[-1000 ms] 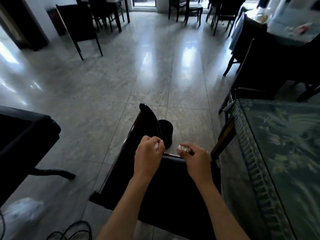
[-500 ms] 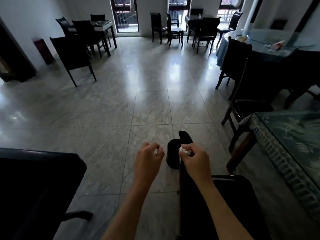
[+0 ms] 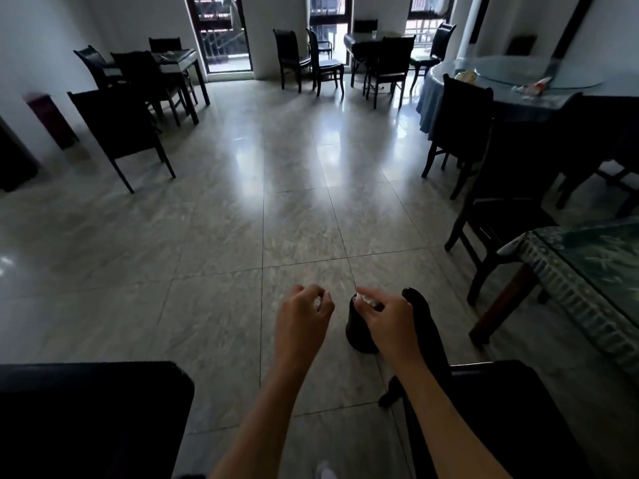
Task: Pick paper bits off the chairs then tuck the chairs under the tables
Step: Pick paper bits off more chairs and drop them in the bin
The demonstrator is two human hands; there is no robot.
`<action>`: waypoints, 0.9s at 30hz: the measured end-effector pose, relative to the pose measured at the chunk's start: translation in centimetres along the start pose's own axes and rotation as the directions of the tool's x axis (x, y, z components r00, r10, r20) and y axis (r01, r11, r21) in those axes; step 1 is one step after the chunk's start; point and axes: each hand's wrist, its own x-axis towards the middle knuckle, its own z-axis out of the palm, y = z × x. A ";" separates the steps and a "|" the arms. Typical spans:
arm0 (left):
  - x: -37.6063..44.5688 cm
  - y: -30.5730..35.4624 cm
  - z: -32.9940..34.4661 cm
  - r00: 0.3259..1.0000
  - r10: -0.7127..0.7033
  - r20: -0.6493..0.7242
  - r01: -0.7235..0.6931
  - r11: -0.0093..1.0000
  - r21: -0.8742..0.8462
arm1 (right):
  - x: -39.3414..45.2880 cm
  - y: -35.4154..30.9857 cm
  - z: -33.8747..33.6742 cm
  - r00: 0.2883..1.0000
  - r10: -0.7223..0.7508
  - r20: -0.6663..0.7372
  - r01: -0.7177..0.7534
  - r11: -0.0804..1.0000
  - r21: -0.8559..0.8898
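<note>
My right hand point(image 3: 389, 318) hovers over a small black bin point(image 3: 358, 331) on the floor. It pinches a white paper bit point(image 3: 366, 299) at its fingertips, with the index finger lifted. My left hand point(image 3: 304, 314) is just left of the bin, fingers curled in a pinch around a small pale paper bit that barely shows. A dark chair stands under my right arm, its curved back rail point(image 3: 427, 326) right of the bin and its seat point(image 3: 511, 402) toward the green-clothed table point(image 3: 587, 267).
A second dark seat point(image 3: 90, 416) fills the lower left. More dark chairs point(image 3: 121, 133) and tables point(image 3: 179, 62) stand at the back left and back middle. A round blue-clothed table point(image 3: 511, 98) with chairs stands at the right. Shiny tiled floor lies between.
My view has lifted from the chair seat toward the room. Both hands have moved off the chair to the black bin, and my right index finger has come up off the paper bit.
</note>
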 end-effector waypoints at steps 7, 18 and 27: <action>11.8 -3.3 3.9 0.994 0.068 0.085 -0.065 0.997 -0.029 | 10.5 1.9 4.3 0.997 0.057 -0.061 -0.057 0.998 0.002; 31.0 -2.4 12.0 0.958 0.163 0.235 -0.138 0.983 -0.119 | 27.7 3.6 5.8 0.961 0.143 -0.237 -0.153 0.988 -0.021; 42.8 -0.9 22.9 0.815 0.318 0.484 -0.214 0.942 -0.258 | 38.1 8.4 5.2 0.841 0.266 -0.470 -0.311 0.950 -0.018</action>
